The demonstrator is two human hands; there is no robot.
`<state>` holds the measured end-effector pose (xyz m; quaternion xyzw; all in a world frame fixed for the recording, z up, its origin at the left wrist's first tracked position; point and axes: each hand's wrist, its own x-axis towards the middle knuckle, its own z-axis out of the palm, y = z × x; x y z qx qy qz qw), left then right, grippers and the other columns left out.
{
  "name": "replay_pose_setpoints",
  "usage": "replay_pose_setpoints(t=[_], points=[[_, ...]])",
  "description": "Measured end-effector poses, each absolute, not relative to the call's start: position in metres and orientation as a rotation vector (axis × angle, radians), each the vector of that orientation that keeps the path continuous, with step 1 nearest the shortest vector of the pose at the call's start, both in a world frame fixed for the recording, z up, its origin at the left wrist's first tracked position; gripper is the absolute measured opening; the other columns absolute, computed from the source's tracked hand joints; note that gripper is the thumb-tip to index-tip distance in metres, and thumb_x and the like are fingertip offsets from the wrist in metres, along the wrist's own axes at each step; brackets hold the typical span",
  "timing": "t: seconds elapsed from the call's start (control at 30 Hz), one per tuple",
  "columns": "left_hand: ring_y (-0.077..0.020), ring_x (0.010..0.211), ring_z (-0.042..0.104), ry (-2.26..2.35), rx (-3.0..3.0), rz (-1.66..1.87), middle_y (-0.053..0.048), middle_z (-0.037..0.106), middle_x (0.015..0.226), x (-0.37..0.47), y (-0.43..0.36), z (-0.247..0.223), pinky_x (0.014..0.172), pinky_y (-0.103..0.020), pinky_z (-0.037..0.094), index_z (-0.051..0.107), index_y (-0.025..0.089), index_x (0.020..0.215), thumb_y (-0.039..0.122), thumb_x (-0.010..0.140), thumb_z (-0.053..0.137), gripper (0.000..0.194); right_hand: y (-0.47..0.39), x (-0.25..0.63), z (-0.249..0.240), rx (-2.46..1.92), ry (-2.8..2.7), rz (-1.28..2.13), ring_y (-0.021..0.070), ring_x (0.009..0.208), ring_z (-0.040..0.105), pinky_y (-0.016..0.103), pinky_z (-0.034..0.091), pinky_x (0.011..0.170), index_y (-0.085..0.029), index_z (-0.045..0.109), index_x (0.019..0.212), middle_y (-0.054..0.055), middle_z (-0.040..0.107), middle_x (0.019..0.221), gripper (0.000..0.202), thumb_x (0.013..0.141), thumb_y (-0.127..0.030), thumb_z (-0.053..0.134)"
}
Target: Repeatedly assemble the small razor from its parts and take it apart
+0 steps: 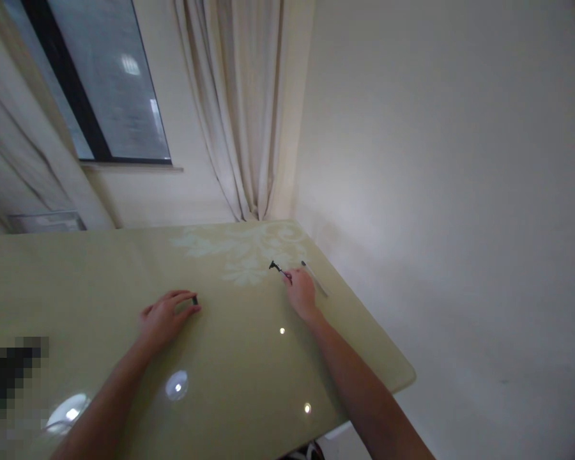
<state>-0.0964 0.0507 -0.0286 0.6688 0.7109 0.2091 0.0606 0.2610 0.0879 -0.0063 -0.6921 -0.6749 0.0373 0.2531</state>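
My left hand (165, 317) rests low over the left-middle of the table, its thumb and fingertips pinching a small dark block-like piece (195, 299). What kind of thing the piece is, I cannot make out. Farther right, my right hand (301, 294) is closed around the handle of a razor (275, 266), whose dark head points away to the upper left. Just right of that hand lies a thin pale stick with a dark tip (315, 279), perhaps a toothbrush; part of it is close behind my knuckles.
The glossy pale green table (230, 358) has a white floral pattern at its far end and lamp reflections. A wall (441, 191) runs along its right side. Curtains (239, 108) and a window (110, 83) stand behind. A blurred dark shape (9, 377) is at lower left.
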Motion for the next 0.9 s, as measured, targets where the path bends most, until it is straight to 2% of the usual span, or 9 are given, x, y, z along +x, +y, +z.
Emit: replay_pose_setpoints(t=[0.1,0.23,0.33,0.53,0.7,0.9], points=[[-0.0340,0.129,0.062,2.085,2.037,0.648,-0.005,0.068,0.142,-0.095,0.058,-0.027,0.109,-0.052,0.041,0.075,0.033,0.122,0.045,0.094,0.058,0.035,0.083,0.231,-0.003,-1.795,-1.885,0.262,0.0207,0.096,0.072,0.027,0.049,0.082,-0.020,0.079,0.105,0.009,0.078,0.104,0.017,0.096,-0.025,0.066],[-0.0280,0.127,0.063,1.980,2.056,0.677,-0.006,0.069,0.140,-0.098,0.066,-0.032,0.109,-0.044,0.045,0.071,0.028,0.128,0.043,0.095,0.054,0.041,0.083,0.183,-0.003,-1.745,-1.881,0.539,0.0201,0.086,0.075,0.025,0.048,0.072,-0.020,0.080,0.095,0.005,0.081,0.093,0.012,0.086,-0.021,0.070],[-0.0295,0.128,0.062,2.035,2.077,0.661,-0.008,0.070,0.138,-0.102,0.067,-0.035,0.108,-0.044,0.045,0.072,0.029,0.127,0.043,0.095,0.054,0.039,0.085,0.147,-0.007,-1.730,-1.869,0.581,0.0215,0.089,0.075,0.026,0.049,0.073,-0.020,0.078,0.095,0.007,0.081,0.094,0.013,0.086,-0.023,0.070],[-0.0338,0.132,0.057,2.046,2.114,0.571,-0.010,0.066,0.144,-0.104,0.065,-0.033,0.109,-0.053,0.040,0.072,0.029,0.129,0.043,0.097,0.052,0.040,0.082,0.097,-0.013,-1.770,-1.896,0.575,0.0242,0.098,0.072,0.031,0.049,0.082,-0.020,0.071,0.111,0.010,0.078,0.104,0.028,0.085,-0.029,0.071],[-0.0344,0.133,0.057,2.009,2.112,0.560,-0.010,0.065,0.145,-0.105,0.067,-0.032,0.107,-0.053,0.042,0.074,0.030,0.127,0.045,0.095,0.054,0.040,0.074,0.090,-0.014,-1.764,-1.903,0.574,0.0238,0.095,0.071,0.032,0.049,0.081,-0.020,0.070,0.107,0.010,0.077,0.102,0.021,0.088,-0.029,0.068],[-0.0350,0.134,0.057,2.026,2.112,0.562,-0.009,0.064,0.147,-0.104,0.063,-0.029,0.109,-0.054,0.041,0.075,0.030,0.125,0.051,0.094,0.055,0.043,0.072,0.102,-0.008,-1.725,-1.926,0.551,0.0256,0.098,0.070,0.033,0.049,0.079,-0.020,0.071,0.109,0.009,0.077,0.102,0.037,0.089,-0.051,0.073]])
